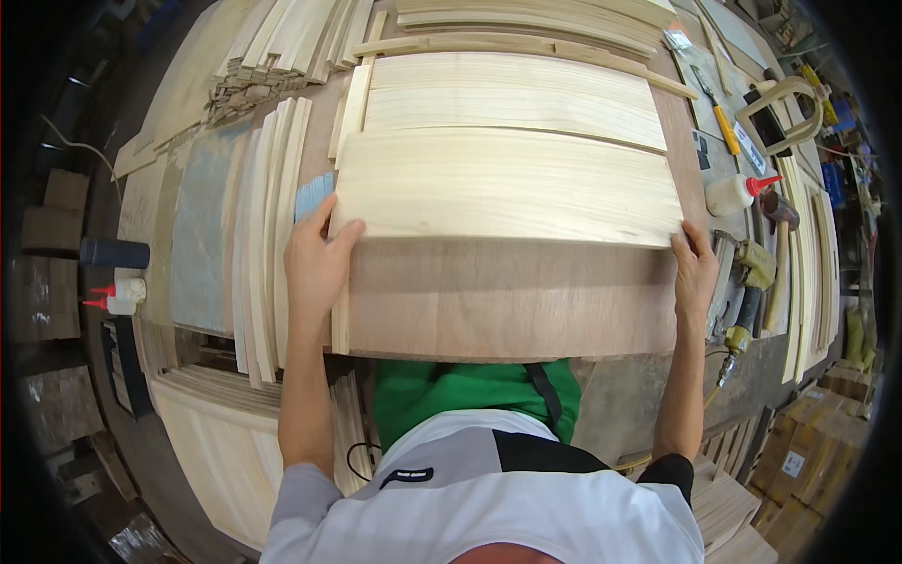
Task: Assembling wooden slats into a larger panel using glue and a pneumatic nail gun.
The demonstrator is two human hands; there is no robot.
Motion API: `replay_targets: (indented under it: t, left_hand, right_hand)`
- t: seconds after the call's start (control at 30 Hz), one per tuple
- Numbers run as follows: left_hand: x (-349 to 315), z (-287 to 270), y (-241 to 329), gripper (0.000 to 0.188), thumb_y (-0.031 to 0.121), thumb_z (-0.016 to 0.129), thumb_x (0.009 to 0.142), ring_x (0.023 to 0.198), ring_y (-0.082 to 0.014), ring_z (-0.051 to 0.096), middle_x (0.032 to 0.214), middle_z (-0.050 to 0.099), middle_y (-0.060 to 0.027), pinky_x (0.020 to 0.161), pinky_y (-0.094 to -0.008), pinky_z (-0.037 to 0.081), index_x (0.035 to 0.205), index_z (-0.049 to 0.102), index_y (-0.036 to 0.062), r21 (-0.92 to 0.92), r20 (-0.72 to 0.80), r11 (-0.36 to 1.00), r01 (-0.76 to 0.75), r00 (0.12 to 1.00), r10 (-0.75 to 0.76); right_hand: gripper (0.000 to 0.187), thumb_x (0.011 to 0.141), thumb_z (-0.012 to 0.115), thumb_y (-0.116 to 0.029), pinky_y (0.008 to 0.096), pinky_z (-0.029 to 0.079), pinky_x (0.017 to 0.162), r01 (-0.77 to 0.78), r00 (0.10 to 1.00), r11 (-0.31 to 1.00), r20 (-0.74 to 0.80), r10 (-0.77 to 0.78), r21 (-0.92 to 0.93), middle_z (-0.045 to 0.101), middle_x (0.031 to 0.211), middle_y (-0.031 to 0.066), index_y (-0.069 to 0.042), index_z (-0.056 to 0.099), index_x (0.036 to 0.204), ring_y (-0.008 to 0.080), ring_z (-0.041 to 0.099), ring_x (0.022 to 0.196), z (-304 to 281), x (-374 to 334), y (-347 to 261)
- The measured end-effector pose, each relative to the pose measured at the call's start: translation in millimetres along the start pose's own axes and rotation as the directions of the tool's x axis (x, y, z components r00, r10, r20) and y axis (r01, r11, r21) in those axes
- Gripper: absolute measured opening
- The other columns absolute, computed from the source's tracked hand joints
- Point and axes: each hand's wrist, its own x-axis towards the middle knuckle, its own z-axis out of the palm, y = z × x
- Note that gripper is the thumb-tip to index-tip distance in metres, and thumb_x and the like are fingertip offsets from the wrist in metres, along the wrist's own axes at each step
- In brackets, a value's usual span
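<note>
A wide pale wooden board (507, 188) is held between my two hands by its short ends. My left hand (319, 254) grips its left end, with the thumb at the near corner. At the right near corner, my right hand (693, 268) has its fingers closed on the edge. Just beyond lies a second pale board (517, 94), parallel to the held one. A brown plywood sheet (507, 301) shows on the near side, partly under the held board's shadow. One narrow wooden strip (340, 315) runs along its left side.
Wood strips (272, 235) and stacked slats (291, 47) line the left and far left. On the right are a glue bottle (726, 196), a nail gun (754, 263), a mallet (780, 211), a utility knife (725, 127) and a clamp (785, 117). Glue bottles (127, 293) stand far left.
</note>
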Motion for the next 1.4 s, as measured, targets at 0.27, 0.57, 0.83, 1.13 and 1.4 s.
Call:
replay_targets:
  t: [0.27,0.57,0.83,1.13,1.4]
  left_hand:
    - [5.3,9.1,4.7,0.058,0.023,0.07,0.083,0.103,-0.0245,0.064,0.116,0.065,-0.0207,0.088,-0.0315,0.049,0.129,0.053,-0.0096,0.123,0.144,0.992,0.039,0.988,-0.057]
    - [31.7,18.0,-3.6,0.057,0.029,0.068,0.08,0.107,-0.039,0.06,0.115,0.062,-0.0297,0.095,-0.0411,0.045,0.12,0.059,-0.0101,0.125,0.097,0.992,-0.027,0.995,0.014]
    - [23.7,24.3,-2.9,0.057,0.032,0.068,0.081,0.103,-0.0382,0.061,0.111,0.064,-0.0291,0.093,-0.0417,0.046,0.121,0.06,-0.0077,0.212,0.007,0.976,-0.056,0.998,0.055]
    - [-6.9,12.4,0.7,0.056,0.032,0.069,0.081,0.104,-0.0373,0.059,0.108,0.064,-0.0253,0.092,-0.042,0.045,0.124,0.06,-0.0021,0.187,-0.081,0.982,-0.015,0.996,0.031]
    - [-123.4,-17.4,-13.3,0.047,0.018,0.071,0.083,0.1,-0.0288,0.059,0.111,0.062,-0.0173,0.087,-0.0343,0.046,0.125,0.06,0.0019,0.231,-0.009,0.973,0.022,1.0,-0.021]
  right_hand:
    - [0.041,0.091,0.063,-0.015,0.0289,0.042,0.096,0.027,0.998,0.999,-0.049,-0.026,0.022,0.063,0.115,0.0149,0.009,0.057,0.123,0.0203,0.058,0.107,-0.1,15.2,16.7]
    - [0.039,0.09,0.062,-0.02,0.0341,0.045,0.094,0.09,0.991,0.985,-0.082,-0.103,-0.148,0.064,0.114,0.0208,0.006,0.06,0.118,0.0278,0.062,0.106,15.3,22.6,11.0]
    - [0.039,0.087,0.064,-0.022,0.0352,0.048,0.09,0.118,0.988,0.954,-0.06,-0.139,-0.275,0.067,0.107,0.0236,0.006,0.063,0.115,0.0297,0.065,0.1,15.5,18.0,4.4]
    - [0.042,0.088,0.065,-0.023,0.0311,0.047,0.089,0.085,0.994,0.989,-0.059,-0.093,-0.125,0.068,0.108,0.0191,0.005,0.062,0.119,0.0245,0.065,0.098,7.1,-6.8,12.1]
    - [0.034,0.091,0.065,-0.015,0.0292,0.044,0.095,-0.12,0.984,0.992,-0.13,0.126,0.048,0.063,0.119,0.0111,0.002,0.063,0.12,0.018,0.058,0.108,-44.3,-127.3,32.3]
